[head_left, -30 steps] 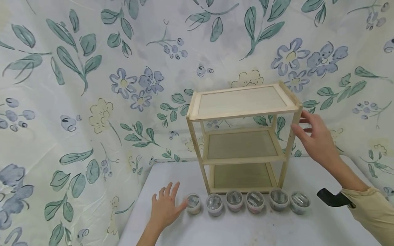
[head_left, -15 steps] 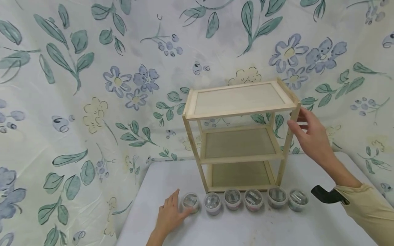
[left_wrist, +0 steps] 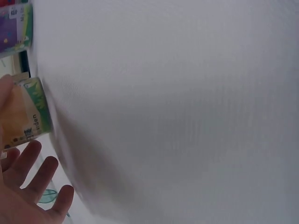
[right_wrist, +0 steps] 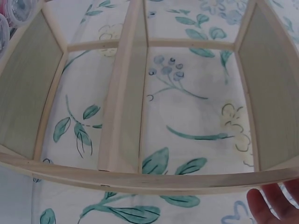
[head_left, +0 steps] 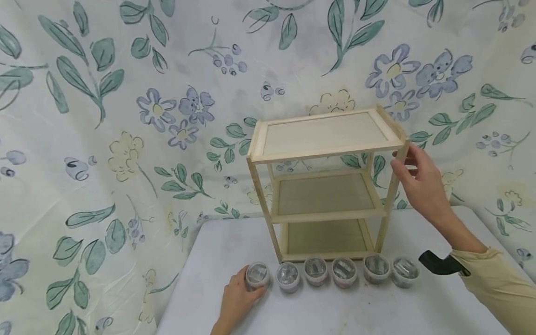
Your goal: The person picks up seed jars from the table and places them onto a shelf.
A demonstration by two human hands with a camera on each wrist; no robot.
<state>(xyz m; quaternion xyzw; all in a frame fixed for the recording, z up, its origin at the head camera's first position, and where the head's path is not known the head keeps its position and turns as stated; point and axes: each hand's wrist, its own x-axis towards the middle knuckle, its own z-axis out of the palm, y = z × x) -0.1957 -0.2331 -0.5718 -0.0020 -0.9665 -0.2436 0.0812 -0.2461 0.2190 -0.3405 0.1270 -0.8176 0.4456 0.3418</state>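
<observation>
My left hand (head_left: 239, 300) holds the leftmost small round tub (head_left: 257, 275) between thumb and fingers. In the left wrist view this tub (left_wrist: 23, 112) has an orange and green printed label, with the other fingers (left_wrist: 42, 179) spread beside it. Up at the right front post of a three-tier wooden shelf (head_left: 326, 216), my right hand (head_left: 423, 184) grips the wood, thumb in front and fingers behind. The right wrist view shows the shelf's side rail (right_wrist: 154, 181) with fingertips (right_wrist: 261, 207) at its edge.
Several more clear-lidded tubs (head_left: 288, 278) stand in a row before the shelf on the white table (head_left: 318, 316). A purple-labelled tub (left_wrist: 14, 30) is near the left hand. Floral cloth (head_left: 167, 60) hangs behind. A black strap (head_left: 441, 264) sits by the right sleeve.
The left hand has moved right and closed in round the leftmost tub. The right hand stays at the post. The whole head view has shifted slightly.
</observation>
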